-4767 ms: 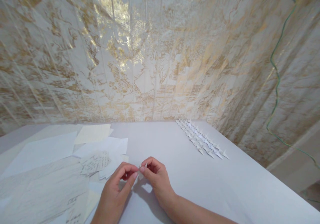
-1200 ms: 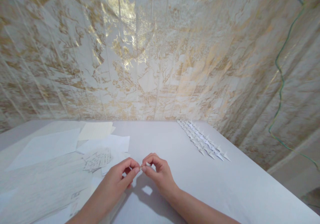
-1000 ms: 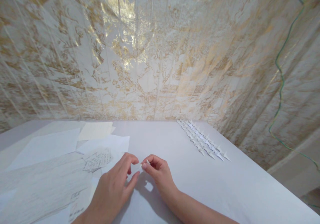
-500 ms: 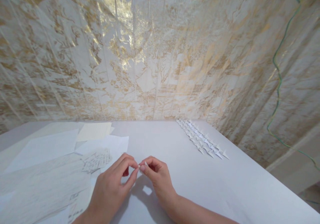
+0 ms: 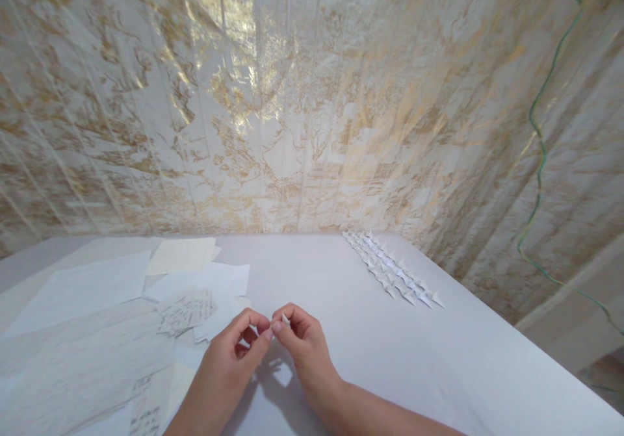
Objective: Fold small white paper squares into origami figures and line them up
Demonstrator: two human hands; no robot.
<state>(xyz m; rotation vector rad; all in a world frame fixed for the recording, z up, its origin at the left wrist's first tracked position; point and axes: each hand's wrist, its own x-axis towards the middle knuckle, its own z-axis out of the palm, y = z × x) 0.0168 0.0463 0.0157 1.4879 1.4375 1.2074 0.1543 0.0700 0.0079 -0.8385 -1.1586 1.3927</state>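
My left hand (image 5: 234, 351) and my right hand (image 5: 302, 345) meet just above the white table (image 5: 341, 332). Both pinch a tiny folded piece of white paper (image 5: 284, 320) between thumb and fingertips; only a small white corner shows. The fingers of both hands are curled closed around it. To the far right lie two rows of several small folded paper shapes (image 5: 392, 270), well apart from my hands.
Loose white and cream sheets (image 5: 97, 306), some with handwriting, cover the table's left side. A gold-patterned curtain (image 5: 292, 98) hangs behind the table. A green cord (image 5: 539, 163) runs down at the right. The table's right edge drops away near the curtain.
My left hand opened briefly about a second ago, then closed back on the small paper piece. Both hands stay at the same spot; the view shifted slightly.
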